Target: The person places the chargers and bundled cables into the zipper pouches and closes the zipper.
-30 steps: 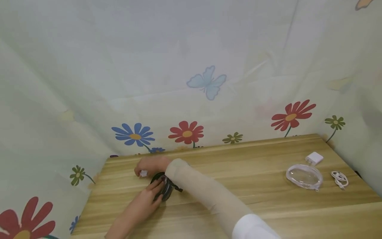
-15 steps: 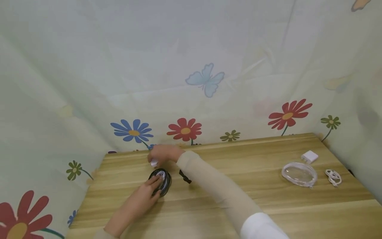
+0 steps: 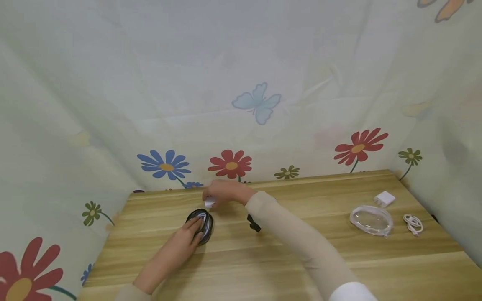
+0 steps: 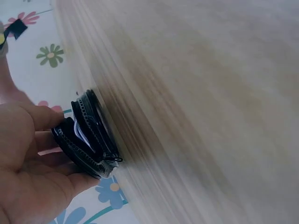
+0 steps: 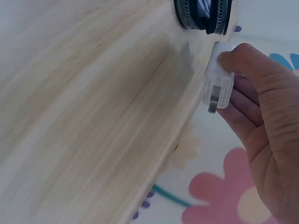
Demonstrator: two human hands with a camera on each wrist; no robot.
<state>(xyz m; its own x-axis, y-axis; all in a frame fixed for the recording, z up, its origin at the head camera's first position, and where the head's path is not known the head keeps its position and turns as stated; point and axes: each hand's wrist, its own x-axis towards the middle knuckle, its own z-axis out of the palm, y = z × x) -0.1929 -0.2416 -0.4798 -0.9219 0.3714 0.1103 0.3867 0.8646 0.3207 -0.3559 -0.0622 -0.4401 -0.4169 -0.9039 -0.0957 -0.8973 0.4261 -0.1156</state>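
Observation:
My left hand (image 3: 180, 244) holds a small black zip case (image 3: 208, 231) on the table. In the left wrist view the unzipped case (image 4: 88, 135) gapes a little, thumb and fingers gripping its edges. Something white, like a coiled cable (image 3: 203, 216), shows inside it. Just beyond the case, my right hand (image 3: 229, 191) pinches a white charger plug (image 5: 218, 74) between thumb and fingers, above the tabletop. Metal prongs stick out of the plug's printed end in the right wrist view. Part of the case (image 5: 204, 16) appears near the plug, apart from it.
To the right on the wooden table (image 3: 301, 200) lie a clear pouch with a whitish rim (image 3: 353, 218), another white charger plug (image 3: 385, 198) and a coiled white cable (image 3: 413, 224). A black strap end (image 3: 254, 223) hangs by the right sleeve. Flowered cloth walls enclose the table.
My right hand has moved right and slightly back with the charger plug, and its forearm no longer overlaps the case. The left hand stays at the case, which has tipped slightly.

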